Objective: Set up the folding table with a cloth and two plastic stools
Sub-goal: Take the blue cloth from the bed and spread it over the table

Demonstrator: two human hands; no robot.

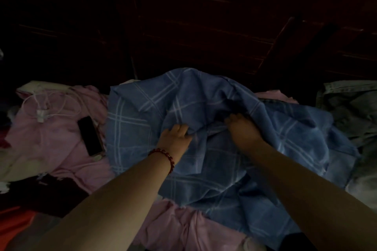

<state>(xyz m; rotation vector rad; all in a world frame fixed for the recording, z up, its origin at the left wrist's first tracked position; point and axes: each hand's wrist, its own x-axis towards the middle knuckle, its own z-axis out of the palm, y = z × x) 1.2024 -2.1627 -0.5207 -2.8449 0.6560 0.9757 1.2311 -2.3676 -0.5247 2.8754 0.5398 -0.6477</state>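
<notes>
A blue cloth point(142, 112) with pale crossing stripes lies bunched on a pile of fabric in the middle of the head view. My left hand point(175, 136), with a red bead bracelet at the wrist, grips a fold of it near the centre. My right hand point(242, 128) grips another raised fold just to the right. Both sets of fingers are curled into the cloth. No folding table or stool shows in this dim view.
Pink fabric point(51, 134) spreads to the left and below the cloth. A dark phone point(90, 136) and a white charger with cable point(42, 114) lie on it. Grey clothing point(350, 104) sits at right. Dark wooden furniture point(204, 26) stands behind.
</notes>
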